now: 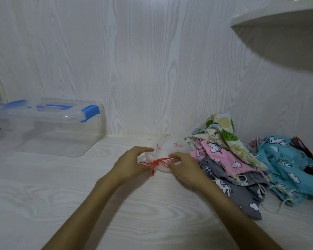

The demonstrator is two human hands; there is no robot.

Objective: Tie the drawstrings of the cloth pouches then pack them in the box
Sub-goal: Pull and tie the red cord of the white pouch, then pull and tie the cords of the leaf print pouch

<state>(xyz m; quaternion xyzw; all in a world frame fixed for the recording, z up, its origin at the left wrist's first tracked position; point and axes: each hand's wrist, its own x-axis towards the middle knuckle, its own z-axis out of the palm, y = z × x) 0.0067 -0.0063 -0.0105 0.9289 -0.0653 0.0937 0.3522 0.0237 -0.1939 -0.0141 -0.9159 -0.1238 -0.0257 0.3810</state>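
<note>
A white pouch (162, 150) with small red prints lies on the pale wood-grain counter (61, 195), close to the wall, and both hands meet at its near end. The left hand (134, 164) sits on the pouch's left side with thumb and fingers curled in toward the gathered mouth, where the red drawstring (156, 162) is bunched into loops and a hanging tail; its fingers appear to pinch the cord, though motion blur makes the exact contact hard to read. The right hand (185, 167) comes in from the other side, its fingers bent round the right end of the same red cord and the white cloth beneath it. The drawstring runs straight across between the two hands, so the pouch mouth lies directly between them, while the body of the pouch extends away from the person toward the wall. Just beside the right hand, to its right, is a heap of printed pouches (229, 165) in pink, grey, white with green leaves, and, farther right, blue with unicorns. Well apart on the left, a clear plastic box (49, 127) with blue latches and handle stands on the counter against the wall, its lid on.
</note>
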